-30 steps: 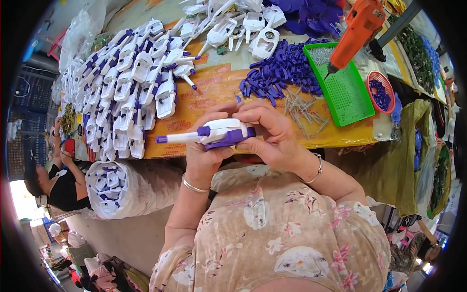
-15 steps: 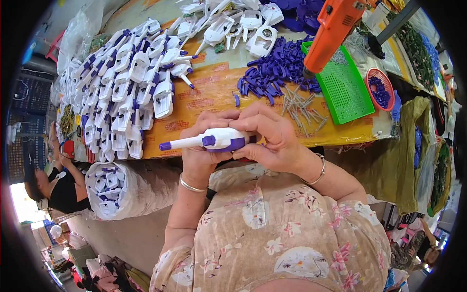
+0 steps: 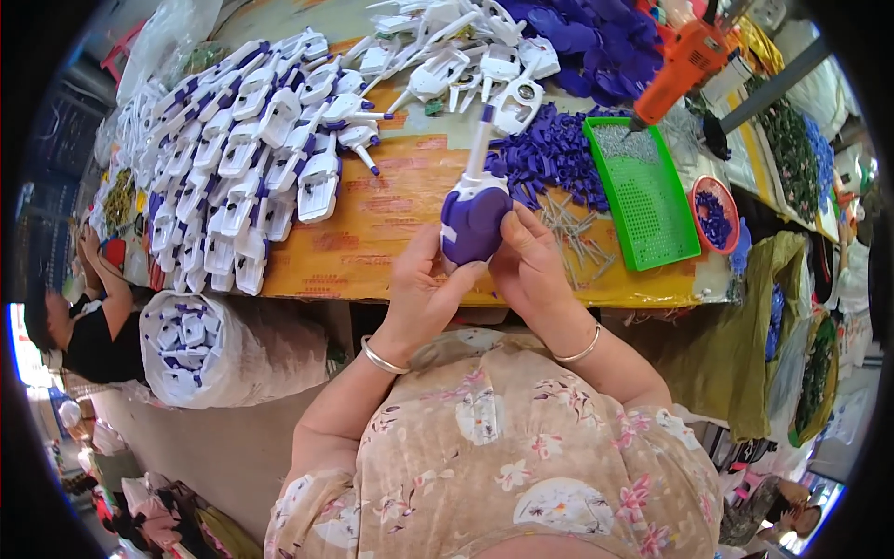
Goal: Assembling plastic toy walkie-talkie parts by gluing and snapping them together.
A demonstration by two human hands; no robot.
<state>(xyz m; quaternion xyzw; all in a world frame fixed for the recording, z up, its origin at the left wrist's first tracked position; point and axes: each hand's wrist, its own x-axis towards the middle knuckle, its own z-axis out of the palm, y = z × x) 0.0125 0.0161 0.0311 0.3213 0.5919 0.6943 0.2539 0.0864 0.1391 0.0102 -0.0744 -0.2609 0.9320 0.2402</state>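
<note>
Both the left hand and right hand pinch an upended toy, seemingly checking assembly; a screw comes next.

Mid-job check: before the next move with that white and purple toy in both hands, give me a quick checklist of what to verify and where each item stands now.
1. Toy piece held by both hands: ok; the left hand and the right hand clasp its purple body from either side.
2. Toy raised off the table, its thin white end pointing away: ok.
3. Metal pins lie loose on the table near the right hand: ok.
4. Green tray lies to the right of the pins, apart from both hands: ok.
5. Orange power tool hangs above the tray, untouched: ok.
6. Toy's halves fully seated: cannot tell; fingers cover the lower edge.
</note>
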